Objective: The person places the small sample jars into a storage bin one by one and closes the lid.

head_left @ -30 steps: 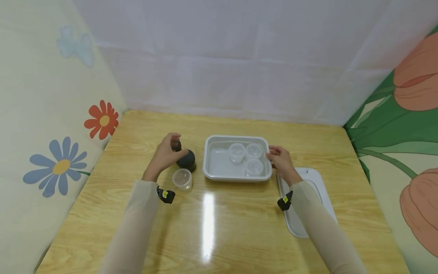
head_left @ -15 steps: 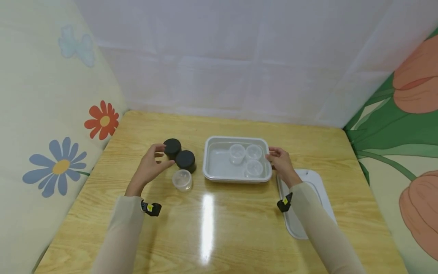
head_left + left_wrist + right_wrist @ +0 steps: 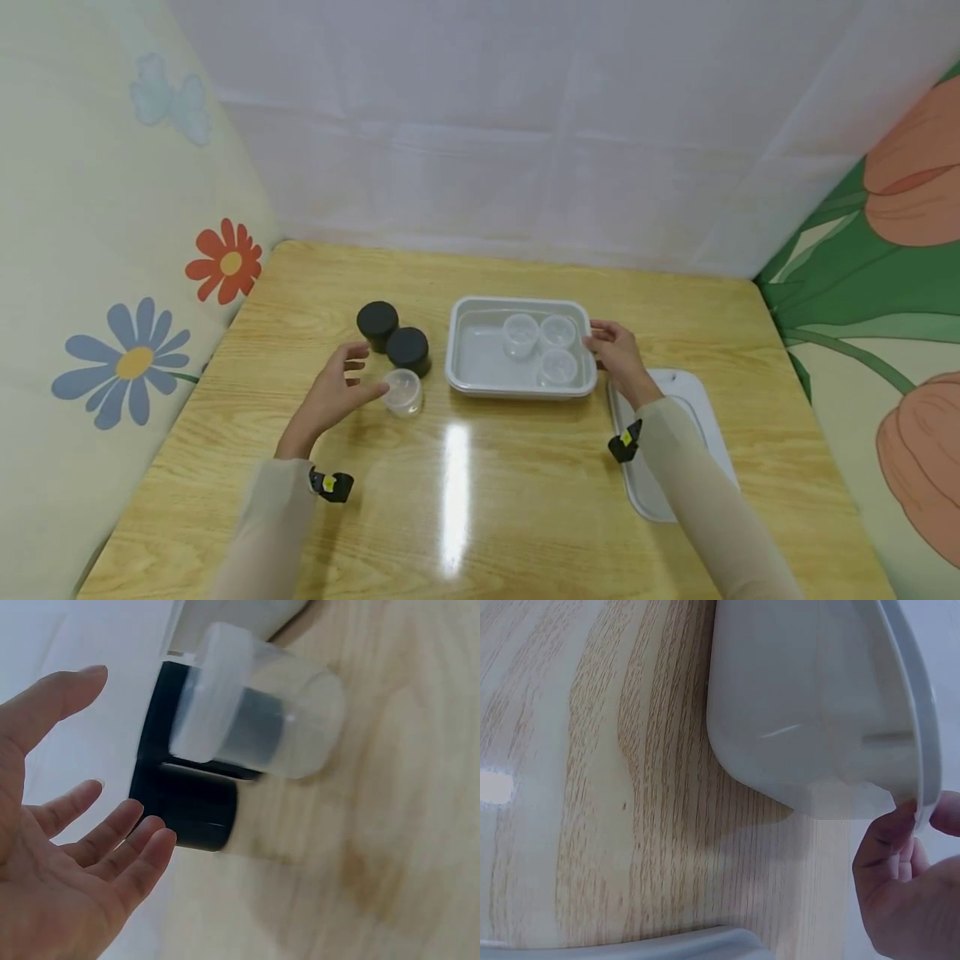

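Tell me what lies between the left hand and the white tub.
In the head view, a clear cup and one black jar stand between the left hand and the white tub, then a bare strip of table.

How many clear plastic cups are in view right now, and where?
4. Three are in the white bin: a middle cup, a rear-right cup and a front-right cup. The fourth cup is on the table, beside the left hand.

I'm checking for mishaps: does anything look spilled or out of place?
Nothing looks spilled or tipped. Mildly odd: one clear jar stands by the black jars, while three similar ones sit inside the white container.
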